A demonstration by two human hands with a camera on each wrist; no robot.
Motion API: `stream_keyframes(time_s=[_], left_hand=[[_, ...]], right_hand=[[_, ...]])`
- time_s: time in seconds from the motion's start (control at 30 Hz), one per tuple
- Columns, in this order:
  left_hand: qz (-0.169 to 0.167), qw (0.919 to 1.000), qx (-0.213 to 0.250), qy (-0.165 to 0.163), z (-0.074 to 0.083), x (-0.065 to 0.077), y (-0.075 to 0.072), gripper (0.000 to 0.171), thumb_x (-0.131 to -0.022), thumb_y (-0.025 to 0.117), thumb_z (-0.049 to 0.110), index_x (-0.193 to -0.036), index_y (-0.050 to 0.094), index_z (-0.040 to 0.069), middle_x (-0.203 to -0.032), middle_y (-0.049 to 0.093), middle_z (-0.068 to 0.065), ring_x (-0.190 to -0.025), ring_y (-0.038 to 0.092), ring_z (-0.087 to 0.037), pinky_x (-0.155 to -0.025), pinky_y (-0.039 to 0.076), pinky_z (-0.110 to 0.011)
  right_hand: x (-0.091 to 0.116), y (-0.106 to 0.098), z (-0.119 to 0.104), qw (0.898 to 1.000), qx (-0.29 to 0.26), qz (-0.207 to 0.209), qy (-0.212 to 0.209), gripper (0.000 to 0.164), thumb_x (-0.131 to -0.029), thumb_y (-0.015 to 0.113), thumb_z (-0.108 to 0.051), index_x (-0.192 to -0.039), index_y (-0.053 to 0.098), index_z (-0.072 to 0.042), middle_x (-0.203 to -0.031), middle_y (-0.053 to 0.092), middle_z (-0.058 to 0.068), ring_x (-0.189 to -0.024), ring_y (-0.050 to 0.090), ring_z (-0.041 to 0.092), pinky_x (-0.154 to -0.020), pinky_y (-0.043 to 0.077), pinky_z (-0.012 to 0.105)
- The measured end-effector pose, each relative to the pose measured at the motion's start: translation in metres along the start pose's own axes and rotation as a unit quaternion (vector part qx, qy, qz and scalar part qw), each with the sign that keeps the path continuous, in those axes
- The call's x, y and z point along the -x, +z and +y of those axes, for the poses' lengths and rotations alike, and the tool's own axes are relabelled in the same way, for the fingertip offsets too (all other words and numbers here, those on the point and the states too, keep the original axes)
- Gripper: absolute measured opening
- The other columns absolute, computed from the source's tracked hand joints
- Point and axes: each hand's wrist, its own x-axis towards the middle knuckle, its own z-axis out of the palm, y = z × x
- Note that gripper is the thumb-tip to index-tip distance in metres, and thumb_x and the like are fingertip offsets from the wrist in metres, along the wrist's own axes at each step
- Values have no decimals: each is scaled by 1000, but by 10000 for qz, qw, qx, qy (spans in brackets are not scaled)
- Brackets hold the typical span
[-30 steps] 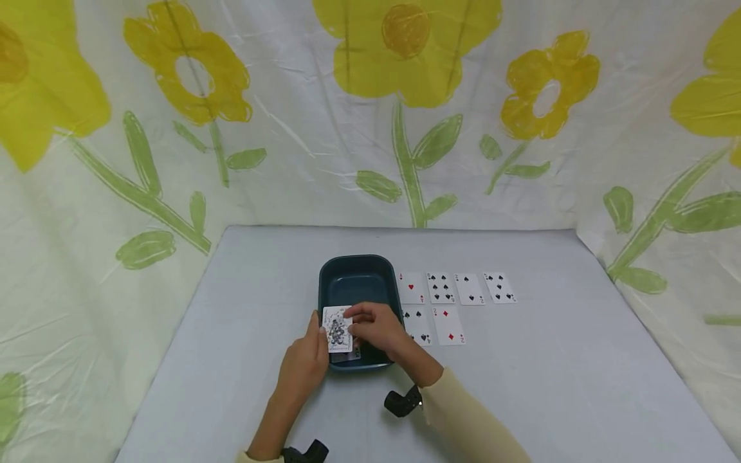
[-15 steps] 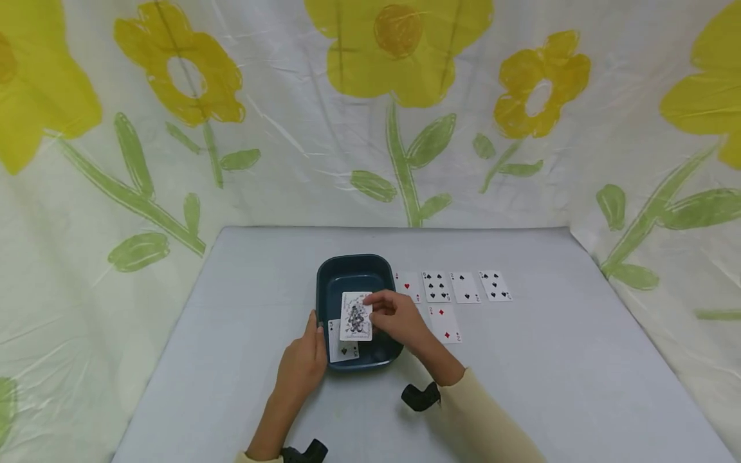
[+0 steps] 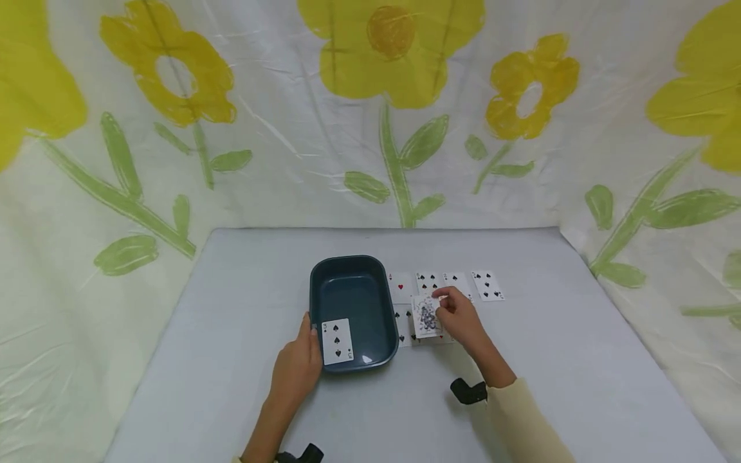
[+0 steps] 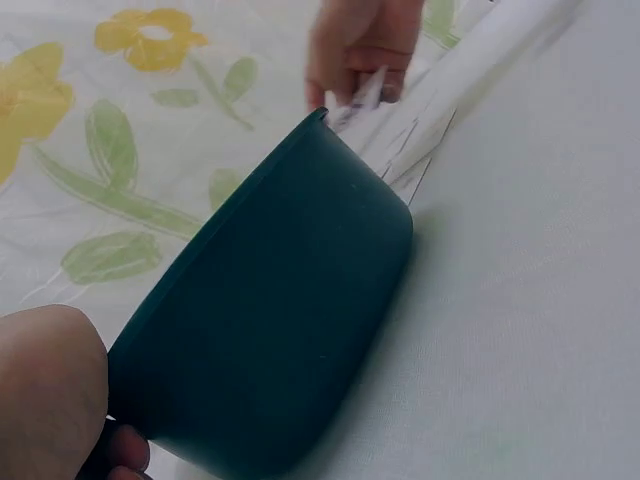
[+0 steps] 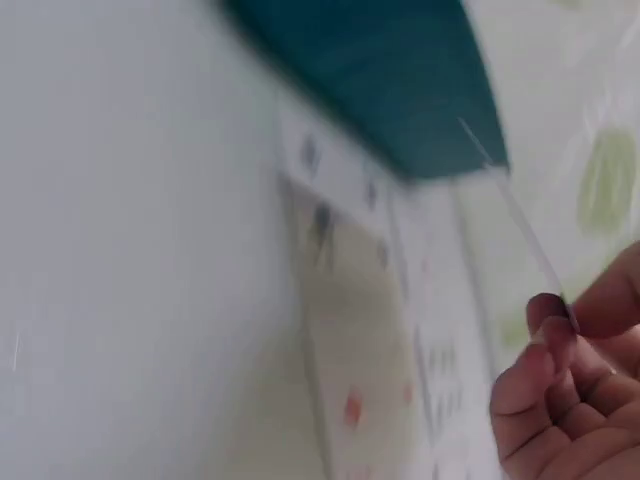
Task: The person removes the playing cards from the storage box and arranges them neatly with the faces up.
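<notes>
A joker playing card [image 3: 426, 316] is pinched by its right edge between the thumb and fingers of my right hand [image 3: 460, 315]. It hangs over the lower row of laid-out cards; in the right wrist view the joker [image 5: 535, 240] shows nearly edge-on. My left hand [image 3: 298, 360] grips the left side of a dark teal tray [image 3: 353, 262], its thumb at the rim in the head view. Inside the tray, at the near left corner, lies a spade card [image 3: 338, 341] face up.
To the tray's right, face-up cards lie in two rows. The far row runs from an ace of hearts [image 3: 399, 287] to a spade card [image 3: 488, 286] at its right end. A four of spades [image 3: 403, 328] sits by the tray's edge. A flowered curtain [image 3: 272, 161] stands behind the table.
My right hand has lifted the joker off the spade card in the tray and carried it right, past the tray's rim and over the laid-out cards. My left hand stays at the tray.
</notes>
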Motion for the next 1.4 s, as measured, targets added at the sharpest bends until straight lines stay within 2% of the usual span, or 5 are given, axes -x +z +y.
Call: stream_keyframes(time_s=[0.23,0.67,1.23,1.33,1.4], left_hand=[[3,9999,92,77,-2,0,0,53,-108,40,20,-149,33,-12,-114,66,-30,-96,69,-35,-83,52,-51],[-32,10000,-23,56,-3,-1,-3,52,-107,42,18,-149,34,-11,-98,70,-24,-78,66,-25,-69,52,-44],[-27,10000,25,-60,1,1,1,53,-107,41,20,-149,34,-12,-101,70,-25,-84,68,-30,-78,54,-48],[-29,10000,10,-70,1,1,1,52,-107,41,19,-149,34,-12,-104,70,-26,-85,69,-31,-78,54,-48],[-29,10000,18,-68,1,1,0,52,-107,41,19,-149,34,-12,-105,70,-26,-86,69,-31,-78,54,-48]], right_hand=[[3,-38,34,9931,1004,-87,597,39,-94,52,-1,-132,51,4,-98,57,15,-87,53,27,-71,44,36],[-2,-56,63,9888,1189,79,901,40,-94,55,-5,-132,54,5,-104,60,20,-90,56,30,-70,47,37],[3,-63,48,9768,1723,179,1256,36,-93,55,-12,-124,56,6,-110,61,26,-94,57,38,-75,49,47],[5,-55,36,9847,1452,262,930,34,-94,55,-11,-124,58,5,-109,62,24,-95,59,35,-76,50,45],[6,-44,24,9951,771,169,594,34,-95,54,-8,-126,58,7,-108,62,24,-94,62,33,-76,52,42]])
